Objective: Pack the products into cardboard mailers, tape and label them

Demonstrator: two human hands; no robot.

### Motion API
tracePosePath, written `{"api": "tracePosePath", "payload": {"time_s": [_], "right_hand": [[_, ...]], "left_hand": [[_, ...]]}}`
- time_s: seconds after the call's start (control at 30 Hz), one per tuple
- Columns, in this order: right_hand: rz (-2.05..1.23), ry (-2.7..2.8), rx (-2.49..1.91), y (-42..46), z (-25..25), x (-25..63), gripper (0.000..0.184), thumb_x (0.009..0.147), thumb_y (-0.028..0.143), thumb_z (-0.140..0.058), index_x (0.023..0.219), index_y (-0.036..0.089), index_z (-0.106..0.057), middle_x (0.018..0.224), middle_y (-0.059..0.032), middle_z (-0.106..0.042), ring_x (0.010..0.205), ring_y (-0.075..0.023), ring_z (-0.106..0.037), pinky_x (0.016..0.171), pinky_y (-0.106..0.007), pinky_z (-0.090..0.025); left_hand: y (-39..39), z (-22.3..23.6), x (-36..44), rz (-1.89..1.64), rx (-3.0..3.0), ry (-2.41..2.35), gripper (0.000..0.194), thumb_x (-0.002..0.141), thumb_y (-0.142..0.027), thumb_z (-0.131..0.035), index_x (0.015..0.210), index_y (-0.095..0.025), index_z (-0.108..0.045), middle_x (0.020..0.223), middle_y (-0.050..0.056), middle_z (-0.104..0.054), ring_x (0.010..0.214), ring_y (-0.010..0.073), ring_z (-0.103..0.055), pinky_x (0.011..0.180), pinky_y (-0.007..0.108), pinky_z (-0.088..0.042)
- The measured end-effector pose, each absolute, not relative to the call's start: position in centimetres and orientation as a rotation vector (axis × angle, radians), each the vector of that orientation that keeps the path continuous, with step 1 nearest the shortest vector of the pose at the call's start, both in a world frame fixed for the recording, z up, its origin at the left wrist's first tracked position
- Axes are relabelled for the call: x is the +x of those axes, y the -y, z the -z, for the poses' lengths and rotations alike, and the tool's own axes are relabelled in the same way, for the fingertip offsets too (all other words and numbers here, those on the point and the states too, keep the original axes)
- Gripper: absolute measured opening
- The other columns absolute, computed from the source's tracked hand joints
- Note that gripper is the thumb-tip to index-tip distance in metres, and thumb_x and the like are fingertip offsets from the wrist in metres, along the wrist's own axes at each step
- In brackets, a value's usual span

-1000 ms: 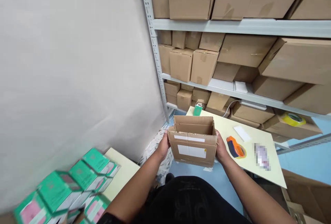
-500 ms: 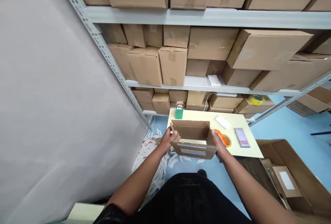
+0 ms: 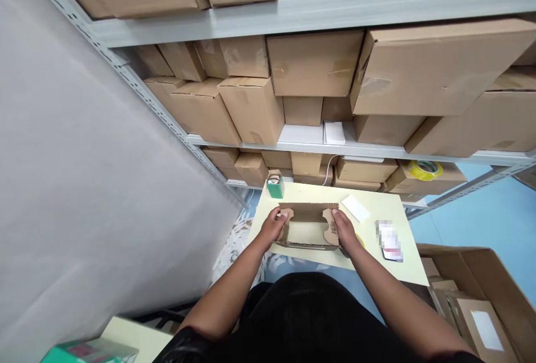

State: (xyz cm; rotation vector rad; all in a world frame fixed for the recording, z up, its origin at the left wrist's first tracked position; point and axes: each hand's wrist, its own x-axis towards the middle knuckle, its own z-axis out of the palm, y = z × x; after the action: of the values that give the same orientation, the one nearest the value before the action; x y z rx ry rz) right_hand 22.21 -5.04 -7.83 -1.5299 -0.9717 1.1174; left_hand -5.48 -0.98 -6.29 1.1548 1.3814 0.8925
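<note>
A small brown cardboard box (image 3: 314,211) is held over the pale yellow table (image 3: 301,234), its top facing me. Through its open middle the tabletop shows, so the bottom looks open too. My left hand (image 3: 271,227) is closed on the left end, thumb on the short end flap. At the right end my right hand (image 3: 347,231) grips the other short flap, which carries printed marks. The fingers beneath are hidden. Just beside the right hand, a sliver of a tape roll (image 3: 360,241) shows.
On the table are a small green box (image 3: 275,187), a white flat piece (image 3: 355,208) and a blurred-out flat item (image 3: 389,241). Shelves (image 3: 251,19) of cartons rise behind, with yellow tape (image 3: 426,170) on one. White paper strips (image 3: 230,248) litter the floor. A large carton (image 3: 481,273) stands right.
The box has tilted so I look straight down through it, and its right end flap now shows under my right thumb. My right hand has shifted slightly left. The view has turned.
</note>
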Motion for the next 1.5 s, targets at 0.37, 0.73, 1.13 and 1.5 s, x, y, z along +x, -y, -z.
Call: {"api": "tracePosePath", "payload": {"time_s": [0.37,0.73,1.13,1.5], "right_hand": [[-1.118,1.176,-1.662,1.9,11.4,22.1,0.040,0.085,0.060,-0.064,0.102,0.026,-0.074,0.108,-0.0063,-0.079,0.103,-0.0311,-0.070,0.094,-0.042,-0.052],[-0.987,0.993,-1.832,4.2,12.4,20.4,0.063,0.080,0.058,-0.070,0.135,0.027,-0.064,0.136,-0.0105,-0.070,0.129,-0.0342,-0.063,0.109,-0.049,-0.048],[-0.919,0.957,-1.925,4.4,14.1,18.9,0.061,0.084,0.064,-0.061,0.127,0.021,-0.064,0.124,-0.0116,-0.074,0.108,-0.0303,-0.072,0.095,-0.045,-0.058],[-1.218,1.019,-1.626,5.0,14.2,21.6,0.058,0.082,0.040,-0.069,0.138,0.027,-0.065,0.138,-0.0087,-0.070,0.125,-0.0305,-0.067,0.103,-0.047,-0.056]], "left_hand": [[-2.3,10.8,-6.2,-0.865,1.516,-1.587,0.039,0.080,-0.038,-0.071,0.114,-0.020,-0.070,0.108,0.008,-0.067,0.087,0.0226,-0.059,0.092,0.040,-0.047],[-4.5,12.2,-7.8,-0.928,1.648,-1.313,0.045,0.084,-0.026,-0.064,0.128,-0.019,-0.065,0.132,0.014,-0.063,0.129,0.0306,-0.054,0.116,0.049,-0.039],[-3.5,8.7,-10.5,-0.886,2.035,-1.057,0.035,0.087,-0.016,-0.062,0.117,-0.026,-0.077,0.130,0.006,-0.070,0.124,0.0258,-0.060,0.111,0.048,-0.050],[-2.3,8.8,-12.5,-0.632,2.320,-0.926,0.031,0.101,-0.034,-0.057,0.123,-0.025,-0.076,0.137,0.010,-0.069,0.127,0.0268,-0.062,0.110,0.049,-0.052]]}}
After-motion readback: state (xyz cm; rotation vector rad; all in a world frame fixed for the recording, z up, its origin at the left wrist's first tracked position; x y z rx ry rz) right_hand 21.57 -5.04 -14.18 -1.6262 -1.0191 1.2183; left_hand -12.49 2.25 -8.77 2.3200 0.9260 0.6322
